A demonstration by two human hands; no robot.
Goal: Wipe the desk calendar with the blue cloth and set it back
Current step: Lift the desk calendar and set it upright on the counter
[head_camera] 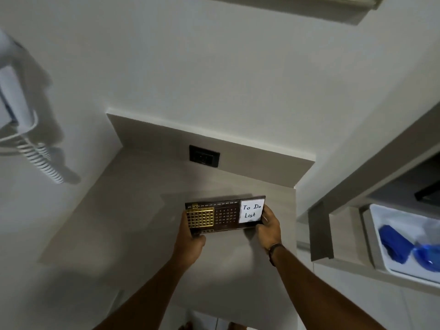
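Observation:
The desk calendar point(225, 214) is a dark wooden board with a gold grid on its left, date numbers in the middle and a white "To Do List" note on its right. Both hands hold it just above the beige desk top point(133, 210). My left hand point(190, 234) grips its left end, thumb under the lower edge. My right hand point(269, 228) grips its right end beside the note. The blue cloth point(395, 244) lies folded in a white tray point(378, 225) far to the right, away from both hands.
A black wall socket point(204, 156) sits in the desk's back panel. A white wall phone with a coiled cord point(45, 163) hangs at the left. A shelf unit point(357, 186) stands on the right. A blue bottle point(428, 256) lies beside the cloth.

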